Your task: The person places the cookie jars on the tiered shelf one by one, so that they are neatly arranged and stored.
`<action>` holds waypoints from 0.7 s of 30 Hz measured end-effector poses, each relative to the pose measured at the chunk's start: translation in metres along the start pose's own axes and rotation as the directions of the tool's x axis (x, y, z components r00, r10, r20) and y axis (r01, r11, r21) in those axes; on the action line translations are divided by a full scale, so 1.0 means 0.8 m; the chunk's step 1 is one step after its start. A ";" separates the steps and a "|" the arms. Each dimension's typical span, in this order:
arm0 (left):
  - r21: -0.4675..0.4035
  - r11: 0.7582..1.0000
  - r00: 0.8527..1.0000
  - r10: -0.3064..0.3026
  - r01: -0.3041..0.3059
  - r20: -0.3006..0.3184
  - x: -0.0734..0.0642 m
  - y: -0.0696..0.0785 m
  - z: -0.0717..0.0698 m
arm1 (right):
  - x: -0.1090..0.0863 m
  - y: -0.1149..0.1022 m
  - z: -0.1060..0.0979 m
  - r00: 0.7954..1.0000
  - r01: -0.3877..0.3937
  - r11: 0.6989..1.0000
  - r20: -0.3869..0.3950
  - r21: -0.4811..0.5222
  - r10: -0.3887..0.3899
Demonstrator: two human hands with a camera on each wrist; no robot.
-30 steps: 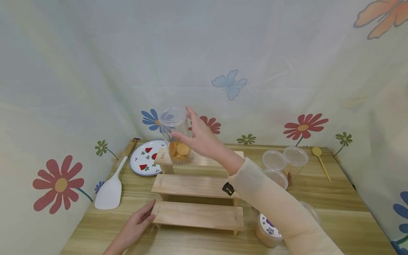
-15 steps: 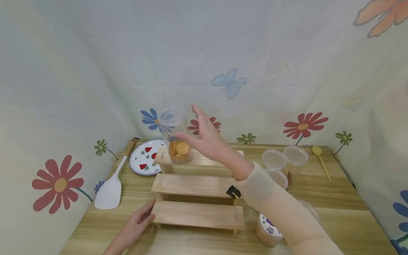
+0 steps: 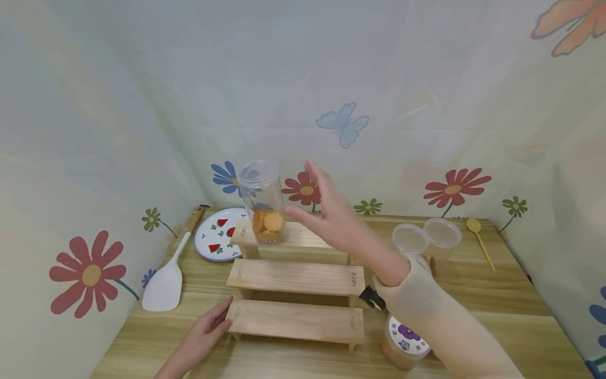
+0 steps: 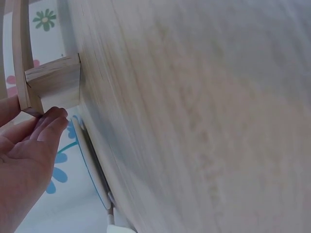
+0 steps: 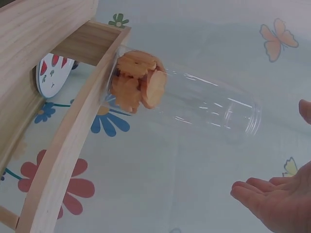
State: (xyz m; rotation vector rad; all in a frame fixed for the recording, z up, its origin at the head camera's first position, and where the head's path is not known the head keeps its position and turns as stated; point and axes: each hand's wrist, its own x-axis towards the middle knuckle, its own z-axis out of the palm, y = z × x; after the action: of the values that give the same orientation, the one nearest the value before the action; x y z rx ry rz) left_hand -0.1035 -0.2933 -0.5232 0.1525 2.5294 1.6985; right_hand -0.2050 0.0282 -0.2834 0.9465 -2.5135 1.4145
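A clear lidded jar (image 3: 259,184) stands at the left end of the top step of a wooden three-step display stand (image 3: 295,276). Several orange-brown cookies (image 5: 138,80) fill its lower part. My right hand (image 3: 333,216) is just right of the jar, its fingers and thumb spread with nothing between them; the right wrist view shows a gap between hand and jar. At the lowest step's left end, my left hand (image 3: 204,330) holds the board between thumb and fingers, as the left wrist view (image 4: 26,155) shows from the side.
Left of the stand lie a white spatula (image 3: 163,284) and a plate with a red fruit pattern (image 3: 208,247). Clear lidded tubs (image 3: 442,234), one tub with a printed label (image 3: 402,342) and a yellow spoon (image 3: 480,245) are at the right. A printed curtain backs the table.
My right hand has let go of the jar and drawn away to the right, its fingers spreading. The jar stays on the top step. My left hand keeps its place.
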 end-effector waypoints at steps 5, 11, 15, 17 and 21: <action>0.024 1.000 1.000 0.015 -0.015 -0.007 0.000 -0.002 0.000 | -0.018 -0.002 -0.011 1.000 0.004 1.000 -0.016 -0.003 -0.005; 0.010 1.000 1.000 0.013 -0.013 0.002 0.001 -0.001 0.000 | -0.038 -0.004 -0.025 0.996 0.066 0.997 -0.066 -0.028 -0.068; -0.017 1.000 1.000 0.003 -0.003 0.004 0.001 -0.001 0.001 | -0.051 -0.005 -0.033 0.992 0.086 0.996 -0.088 -0.036 -0.089; -0.020 1.000 1.000 -0.001 0.001 0.002 0.001 -0.001 0.000 | -0.058 -0.004 -0.037 0.992 0.085 0.996 -0.095 -0.037 -0.089; -0.022 1.000 1.000 -0.018 0.018 0.000 0.002 -0.002 0.000 | -0.074 -0.002 -0.045 0.994 0.051 0.997 -0.089 -0.053 -0.056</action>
State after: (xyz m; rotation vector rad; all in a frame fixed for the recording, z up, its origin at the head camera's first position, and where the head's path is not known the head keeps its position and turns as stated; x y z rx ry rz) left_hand -0.1050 -0.2940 -0.5247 0.1278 2.5027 1.7194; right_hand -0.1644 0.0839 -0.2842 0.9130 -2.4280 1.3409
